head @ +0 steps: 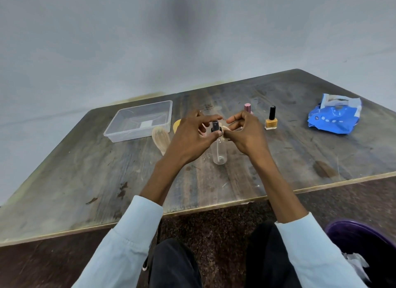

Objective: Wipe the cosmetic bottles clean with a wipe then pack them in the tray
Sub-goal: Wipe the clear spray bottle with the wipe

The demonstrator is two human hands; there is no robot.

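Item one: a clear plastic tray (139, 120), rectangular with rounded corners, on the far left of the worn wooden table (85, 169). We see no bottles in it, only a pale square patch on its base.

Item two: a clear spray bottle (219, 152) with a black nozzle, upright near the table's middle. Our left hand (192, 135) curls around its neck and grips it. Our right hand (246, 131) pinches a small pale wipe (225, 130) against the bottle's shoulder.

Item three: a glass bottle of orange polish with a tall black cap (271, 119), standing just right of our hands.

Item four: a pink-capped bottle (247, 108), mostly hidden behind the right hand.

Item five: a ribbed cream bottle (159, 137) lying beside the tray.

Item six: a crumpled blue wipe packet (334, 114), torn open, far right.
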